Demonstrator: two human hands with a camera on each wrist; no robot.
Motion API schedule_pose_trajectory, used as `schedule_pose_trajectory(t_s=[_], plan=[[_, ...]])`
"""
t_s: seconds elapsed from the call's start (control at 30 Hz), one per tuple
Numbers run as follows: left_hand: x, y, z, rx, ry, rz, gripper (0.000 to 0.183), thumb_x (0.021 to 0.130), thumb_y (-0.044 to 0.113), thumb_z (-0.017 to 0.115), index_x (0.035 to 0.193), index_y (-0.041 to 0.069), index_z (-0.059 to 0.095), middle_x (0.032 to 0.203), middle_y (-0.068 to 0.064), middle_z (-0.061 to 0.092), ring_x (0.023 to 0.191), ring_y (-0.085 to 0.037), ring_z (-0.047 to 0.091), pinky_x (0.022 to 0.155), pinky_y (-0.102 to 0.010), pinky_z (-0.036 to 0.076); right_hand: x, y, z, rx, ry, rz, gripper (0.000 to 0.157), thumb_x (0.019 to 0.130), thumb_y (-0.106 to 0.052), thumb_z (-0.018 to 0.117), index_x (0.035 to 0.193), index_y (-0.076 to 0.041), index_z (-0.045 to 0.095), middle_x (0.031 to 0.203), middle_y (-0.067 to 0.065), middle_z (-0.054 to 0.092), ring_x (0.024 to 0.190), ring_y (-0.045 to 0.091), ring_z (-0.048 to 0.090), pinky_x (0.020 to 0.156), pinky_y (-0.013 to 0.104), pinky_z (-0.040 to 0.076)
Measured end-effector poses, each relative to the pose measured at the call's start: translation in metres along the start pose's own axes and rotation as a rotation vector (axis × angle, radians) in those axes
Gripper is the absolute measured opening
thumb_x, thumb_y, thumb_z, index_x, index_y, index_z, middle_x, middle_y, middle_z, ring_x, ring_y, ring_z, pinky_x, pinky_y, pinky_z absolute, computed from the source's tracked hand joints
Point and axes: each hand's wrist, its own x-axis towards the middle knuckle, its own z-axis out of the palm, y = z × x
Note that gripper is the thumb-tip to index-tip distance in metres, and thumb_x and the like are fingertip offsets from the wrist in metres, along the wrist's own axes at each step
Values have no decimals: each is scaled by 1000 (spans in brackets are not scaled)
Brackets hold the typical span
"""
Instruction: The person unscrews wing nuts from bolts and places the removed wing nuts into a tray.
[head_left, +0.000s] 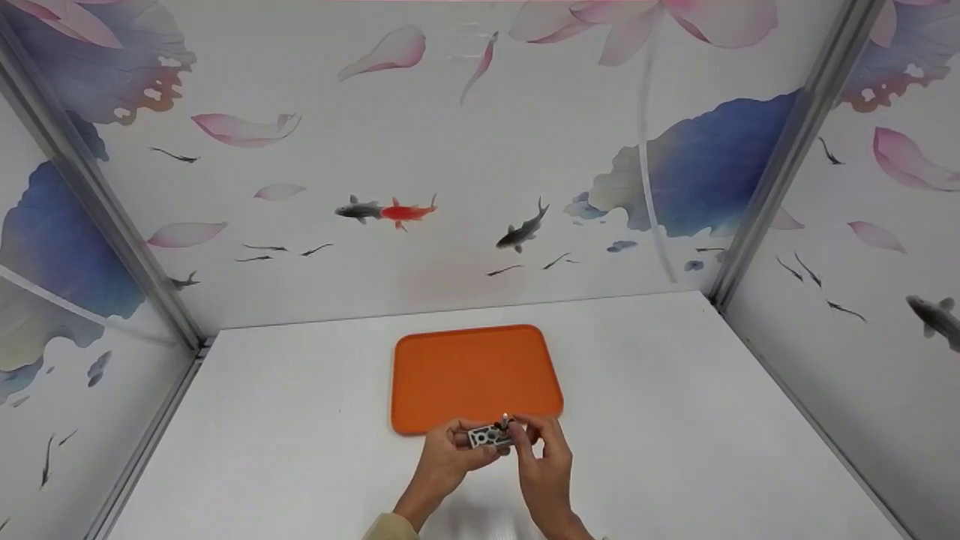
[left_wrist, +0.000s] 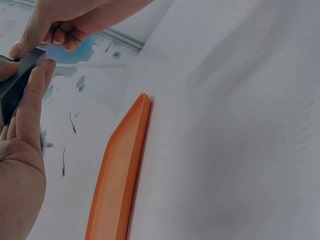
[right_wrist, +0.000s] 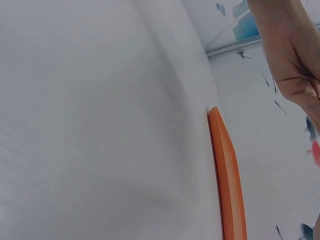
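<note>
My left hand (head_left: 448, 457) grips a small grey metal block (head_left: 484, 436) with round holes in its face, held above the tray's near edge. At the block's right end a small silver bolt-like piece (head_left: 505, 418) stands upright. My right hand (head_left: 545, 461) pinches at this end with thumb and forefinger. The left wrist view shows the block's (left_wrist: 22, 80) dark smooth side, with the right hand (left_wrist: 70, 20) reaching over it from the top, its other fingers curled. In the right wrist view, the left hand (right_wrist: 290, 60) enters at the upper right; the block is out of frame there.
An orange tray (head_left: 476, 375) lies on the white table (head_left: 285, 420) just beyond the hands. White panels (head_left: 450, 150) printed with petals and fish enclose the table at the back and sides, joined by grey metal posts (head_left: 795, 150).
</note>
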Motion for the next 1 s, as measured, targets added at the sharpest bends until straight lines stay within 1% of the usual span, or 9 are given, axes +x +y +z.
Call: schedule_pose_trajectory(t_s=[0.1, 0.23, 0.33, 0.47, 0.63, 0.73, 0.83, 1.0], plan=[[0, 0, 0, 9, 3, 1, 39, 81, 0, 76, 116, -9, 59, 108, -18, 74, 94, -25, 76, 84, -31, 65, -4, 11, 3, -14, 5, 28, 19, 85, 10, 68, 99, -3, 67, 84, 3, 58, 70, 8, 44, 59, 21, 42], [0, 0, 0, 2, 3, 3, 39, 81, 0, 76, 115, -9, 60, 108, -19, 74, 93, -25, 77, 84, -32, 65, -7, 22, 5, -12, 2, 46, 18, 86, 9, 69, 97, -5, 66, 85, 2, 58, 70, 7, 44, 59, 21, 42], [-1, 0, 0, -1, 1, 6, 38, 81, 0, 76, 115, -9, 60, 107, -20, 75, 93, -24, 77, 84, -32, 65, -7, 21, 5, -9, 2, 43, 17, 86, 9, 68, 95, -5, 65, 85, 2, 58, 70, 8, 45, 59, 21, 42], [-1, 0, 0, 2, -2, 6, 39, 82, 1, 76, 116, -9, 59, 108, -19, 75, 93, -24, 77, 84, -31, 65, -7, 21, 5, -12, -6, 42, 17, 88, 8, 66, 98, -5, 67, 87, 3, 61, 71, 7, 46, 59, 20, 43], [-1, 0, 1, -6, 1, 5, 40, 81, -1, 75, 116, -10, 58, 107, -19, 74, 94, -24, 77, 85, -32, 65, -11, 26, 4, 19, -36, 44, 24, 89, 8, 64, 105, -8, 70, 90, 3, 63, 74, 6, 48, 60, 19, 44], [-1, 0, 1, -3, 8, 3, 39, 80, -3, 73, 116, -11, 58, 105, -18, 74, 95, -25, 76, 85, -32, 65, -12, 27, 4, 45, -52, 39, 27, 88, 7, 66, 108, -10, 71, 88, 0, 62, 73, 6, 46, 59, 20, 43], [0, 0, 1, 11, 19, 2, 39, 79, -3, 72, 115, -11, 59, 104, -15, 75, 95, -22, 75, 84, -31, 65, -12, 26, 4, 50, -65, 36, 26, 88, 3, 69, 110, -12, 71, 86, -3, 59, 73, 6, 44, 59, 22, 42], [0, -1, 0, 30, 27, 3, 39, 79, 0, 74, 114, -9, 61, 102, -13, 75, 94, -18, 74, 82, -30, 65, -10, 25, 4, 28, -64, 13, 28, 84, 3, 73, 109, -10, 71, 83, -3, 57, 71, 9, 44, 59, 24, 41]])
